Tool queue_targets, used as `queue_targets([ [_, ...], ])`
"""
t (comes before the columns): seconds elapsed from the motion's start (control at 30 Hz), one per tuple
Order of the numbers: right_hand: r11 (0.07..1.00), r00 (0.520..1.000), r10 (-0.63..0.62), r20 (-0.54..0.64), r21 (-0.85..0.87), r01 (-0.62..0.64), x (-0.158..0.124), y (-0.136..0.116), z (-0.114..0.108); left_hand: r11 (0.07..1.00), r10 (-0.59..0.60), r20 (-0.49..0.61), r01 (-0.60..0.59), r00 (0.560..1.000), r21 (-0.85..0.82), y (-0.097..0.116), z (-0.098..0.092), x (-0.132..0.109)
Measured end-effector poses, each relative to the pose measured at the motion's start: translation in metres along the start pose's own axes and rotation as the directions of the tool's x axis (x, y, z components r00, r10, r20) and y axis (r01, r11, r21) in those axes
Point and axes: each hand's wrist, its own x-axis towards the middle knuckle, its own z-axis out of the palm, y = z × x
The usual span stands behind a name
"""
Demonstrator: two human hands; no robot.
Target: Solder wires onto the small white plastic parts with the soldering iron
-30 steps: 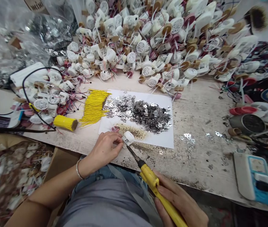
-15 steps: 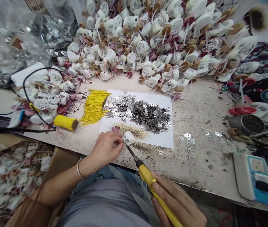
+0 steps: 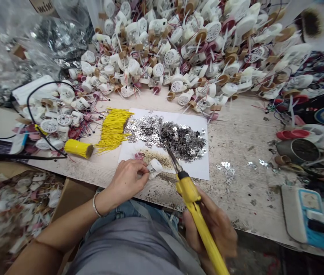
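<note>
Between its thumb and fingers, my left hand [image 3: 130, 176] pinches a small white plastic part [image 3: 155, 168] with a round end, held over the lower edge of the paper. My right hand [image 3: 211, 225] is wrapped around a yellow soldering iron [image 3: 192, 194]. The iron's tip points up and left, by the near edge of a heap of small metal plates [image 3: 183, 139] on the white paper [image 3: 166, 175]. Tip and white part are apart. Brown residue [image 3: 158, 158] stains the paper beside the white part.
Cut yellow wires [image 3: 113, 130] lie left of the metal plates, with a tied yellow wire bundle [image 3: 77, 148] farther left. White plastic assemblies [image 3: 176, 57] pile up across the back. At right stand a dark round cup [image 3: 299, 150] and a power strip [image 3: 302, 214]. Loose plates [image 3: 227, 167] are scattered nearby.
My right hand has lifted the soldering iron's tip away from the white part, up and to the right towards the metal plates. My left hand has hardly moved.
</note>
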Motion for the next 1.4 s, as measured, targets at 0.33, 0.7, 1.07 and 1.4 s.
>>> queue_targets([
  [0.33, 0.978, 0.978, -0.204, -0.033, 0.038, 0.205, 0.043, 0.023, 0.068, 0.996, 0.077, 0.000, -0.077, 0.997, -0.038, -0.005, -0.002, 0.000],
  [0.7, 0.981, 0.977, -0.194, -0.087, -0.044, 0.191, 0.044, 0.024, 0.072, 0.992, 0.108, 0.000, -0.107, 0.994, -0.062, -0.006, 0.000, -0.003],
  [1.07, 0.984, 0.986, -0.165, -0.003, -0.062, 0.164, 0.010, -0.002, 0.007, 0.986, 0.153, 0.019, -0.152, 0.988, -0.068, -0.005, -0.002, -0.001],
  [1.4, 0.985, 0.969, -0.132, 0.211, -0.084, 0.152, -0.013, -0.017, -0.029, 0.983, 0.171, -0.009, -0.171, 0.985, -0.069, -0.007, 0.000, -0.002],
])
